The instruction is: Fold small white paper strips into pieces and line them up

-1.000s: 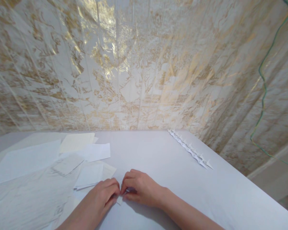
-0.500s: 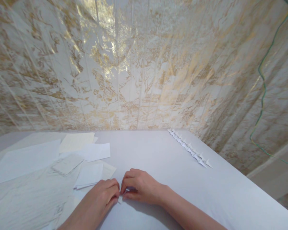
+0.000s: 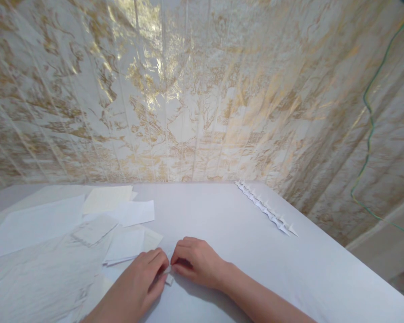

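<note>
A small folded piece of white paper (image 3: 169, 280) shows between my two hands, just above the table; most of it is hidden by my fingers. My left hand (image 3: 148, 276) has its fingers curled and pinches the paper from the left. From the right, my right hand (image 3: 195, 261) pinches the same paper with thumb and fingertips close together. A row of several small folded white paper figures with pointed tips (image 3: 265, 208) lies along the right side of the table.
Stacked square paper sheets (image 3: 126, 244) lie just left of my hands. Further left are larger loose sheets (image 3: 37, 224) and a cream sheet (image 3: 107, 198). The white table (image 3: 195, 211) meets a gold-patterned curtain (image 3: 188, 112). A green cord (image 3: 368, 134) hangs at the right.
The fingers of my left hand have shifted slightly, opening a gap between thumb and fingers. My right fingertips have closed a little. A bit more of the paper shows below.
</note>
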`<state>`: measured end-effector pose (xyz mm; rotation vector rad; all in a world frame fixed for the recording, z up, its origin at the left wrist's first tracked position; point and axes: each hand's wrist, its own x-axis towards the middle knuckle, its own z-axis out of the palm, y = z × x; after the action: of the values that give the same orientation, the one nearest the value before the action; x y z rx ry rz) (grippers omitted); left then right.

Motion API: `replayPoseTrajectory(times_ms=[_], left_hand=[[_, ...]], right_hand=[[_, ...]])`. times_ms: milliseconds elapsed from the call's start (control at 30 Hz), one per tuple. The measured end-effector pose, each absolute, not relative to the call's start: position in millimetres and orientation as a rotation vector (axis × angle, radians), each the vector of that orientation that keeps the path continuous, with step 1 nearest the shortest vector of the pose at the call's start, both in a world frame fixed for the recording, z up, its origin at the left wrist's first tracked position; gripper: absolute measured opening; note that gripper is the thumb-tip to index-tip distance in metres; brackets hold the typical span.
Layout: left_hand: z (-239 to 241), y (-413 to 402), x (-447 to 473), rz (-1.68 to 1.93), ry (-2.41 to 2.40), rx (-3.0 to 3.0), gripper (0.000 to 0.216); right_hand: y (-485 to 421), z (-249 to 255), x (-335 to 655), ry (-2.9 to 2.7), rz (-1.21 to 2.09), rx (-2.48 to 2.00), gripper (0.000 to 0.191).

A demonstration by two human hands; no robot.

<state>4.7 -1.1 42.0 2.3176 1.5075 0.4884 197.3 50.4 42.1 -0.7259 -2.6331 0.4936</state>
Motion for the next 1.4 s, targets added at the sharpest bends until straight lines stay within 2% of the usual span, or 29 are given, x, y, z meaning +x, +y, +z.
replayPoseTrajectory(times_ms=[167, 533, 833, 1200, 1400], left_hand=[[33, 3, 9, 0.568, 1.537, 2.289, 0.013], [25, 3, 12, 0.685, 1.54, 2.278, 0.016], [29, 2, 13, 0.704, 1.572, 2.238, 0.016], [26, 4, 13, 0.697, 1.587, 2.188, 0.013], [33, 6, 11, 0.699, 1.576, 2.118, 0.014]], right_hand=[[49, 43, 197, -2.492, 0.662, -0.895, 0.007], [60, 37, 201, -2.314, 0.906, -0.904, 0.014], [62, 36, 202, -2.323, 0.934, -0.893, 0.008], [59, 37, 198, -2.331, 0.882, -0.923, 0.008], [52, 35, 190, -2.29, 0.815, -1.081, 0.011]])
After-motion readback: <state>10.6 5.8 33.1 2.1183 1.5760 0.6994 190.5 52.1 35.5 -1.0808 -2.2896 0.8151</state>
